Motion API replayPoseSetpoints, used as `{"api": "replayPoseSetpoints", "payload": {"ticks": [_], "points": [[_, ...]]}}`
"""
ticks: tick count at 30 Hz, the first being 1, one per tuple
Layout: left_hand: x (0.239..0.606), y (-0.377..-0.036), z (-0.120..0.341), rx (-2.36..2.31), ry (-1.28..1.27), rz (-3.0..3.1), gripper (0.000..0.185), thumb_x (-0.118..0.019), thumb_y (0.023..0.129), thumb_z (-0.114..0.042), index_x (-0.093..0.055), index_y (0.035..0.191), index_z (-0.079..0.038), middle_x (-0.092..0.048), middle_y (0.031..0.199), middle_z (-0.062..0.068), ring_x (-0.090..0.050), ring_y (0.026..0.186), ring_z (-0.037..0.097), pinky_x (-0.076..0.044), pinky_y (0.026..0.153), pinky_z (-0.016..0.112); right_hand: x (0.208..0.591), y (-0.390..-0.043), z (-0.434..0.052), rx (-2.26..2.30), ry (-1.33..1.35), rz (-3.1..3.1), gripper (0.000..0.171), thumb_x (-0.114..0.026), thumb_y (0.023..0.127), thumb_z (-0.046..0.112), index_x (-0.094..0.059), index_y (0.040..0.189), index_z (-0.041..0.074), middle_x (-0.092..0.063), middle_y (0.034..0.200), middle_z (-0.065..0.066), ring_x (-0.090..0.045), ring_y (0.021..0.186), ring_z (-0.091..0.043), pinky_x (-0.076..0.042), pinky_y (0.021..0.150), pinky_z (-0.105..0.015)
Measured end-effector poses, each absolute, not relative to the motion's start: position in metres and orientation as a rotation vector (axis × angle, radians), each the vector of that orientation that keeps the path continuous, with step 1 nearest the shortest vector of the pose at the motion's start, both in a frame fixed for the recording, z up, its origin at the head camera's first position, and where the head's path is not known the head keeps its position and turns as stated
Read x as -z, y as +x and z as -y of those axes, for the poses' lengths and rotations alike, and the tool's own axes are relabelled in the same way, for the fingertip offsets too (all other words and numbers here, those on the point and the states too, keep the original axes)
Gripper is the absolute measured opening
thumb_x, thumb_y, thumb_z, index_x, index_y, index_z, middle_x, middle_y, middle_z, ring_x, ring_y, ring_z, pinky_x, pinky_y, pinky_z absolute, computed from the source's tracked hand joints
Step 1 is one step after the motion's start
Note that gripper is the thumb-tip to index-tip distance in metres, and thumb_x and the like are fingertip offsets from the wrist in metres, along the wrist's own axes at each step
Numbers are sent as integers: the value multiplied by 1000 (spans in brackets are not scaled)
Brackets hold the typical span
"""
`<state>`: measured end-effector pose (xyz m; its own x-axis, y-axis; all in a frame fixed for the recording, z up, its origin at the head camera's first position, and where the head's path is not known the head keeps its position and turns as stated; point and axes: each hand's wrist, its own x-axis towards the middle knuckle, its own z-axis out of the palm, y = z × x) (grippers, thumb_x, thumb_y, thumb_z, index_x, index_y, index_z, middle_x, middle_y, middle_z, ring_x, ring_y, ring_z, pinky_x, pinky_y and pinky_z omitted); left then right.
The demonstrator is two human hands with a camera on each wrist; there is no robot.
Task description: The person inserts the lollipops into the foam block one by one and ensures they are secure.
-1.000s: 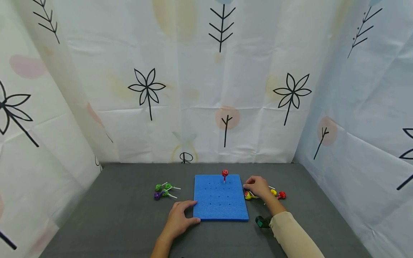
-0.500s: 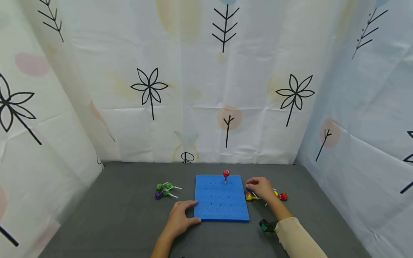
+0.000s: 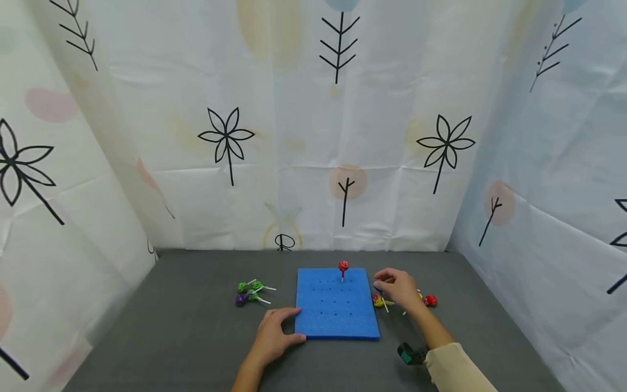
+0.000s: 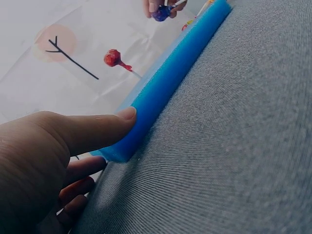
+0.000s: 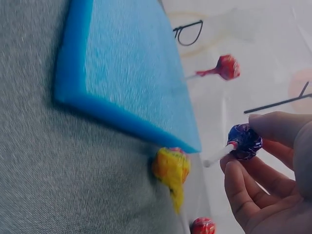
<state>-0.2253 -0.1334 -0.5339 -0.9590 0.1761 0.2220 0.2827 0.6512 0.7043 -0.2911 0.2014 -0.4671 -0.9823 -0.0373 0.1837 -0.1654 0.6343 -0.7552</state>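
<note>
A blue foam board (image 3: pixel 338 329) with rows of small holes lies flat on the grey table. One red lollipop (image 3: pixel 343 265) stands upright in its far row. My left hand (image 3: pixel 271 335) rests at the board's near left corner, with a straight thumb (image 4: pixel 124 117) against the near side and the index finger along the left edge. Just off the board's right edge, my right hand (image 3: pixel 399 288) pinches a purple lollipop (image 5: pixel 245 141) by its wrapped head, between thumb and fingers. Its white stick points down and towards me. A yellow lollipop (image 5: pixel 170 168) lies below that hand.
Left of the board lie green lollipops (image 3: pixel 257 285) and another purple lollipop (image 3: pixel 241 300). Further right is a loose red lollipop (image 3: pixel 430 300), near others partly hidden by the right hand. A patterned cloth (image 3: pixel 294 207) hangs behind the table.
My right hand has raised the purple lollipop from the pile at the right, and its stick now tilts downward. The left hand stays at the board's corner.
</note>
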Motion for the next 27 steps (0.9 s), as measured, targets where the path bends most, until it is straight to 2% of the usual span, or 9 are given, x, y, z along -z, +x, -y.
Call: {"api": "replayPoseSetpoints", "payload": {"ticks": [17,27], "points": [[537,-227,135,1197,-400,2714,61,-86,69,-36,-68,123,-14,-63,125,8,-48,113,30,-38,92,56,462,-272,-185,-1433,244,2538,12,-73,86,5,-67,96,5,-67,93,-7,-65,85,-24,-53,68,-30],[537,-227,134,1178,-405,2702,60,-86,69,-37,-68,122,-14,-64,123,8,-49,112,30,-39,92,55,463,-269,-170,-1451,277,2510,18,-73,86,6,-68,103,4,-69,94,-6,-66,84,-23,-54,65,-29]]}}
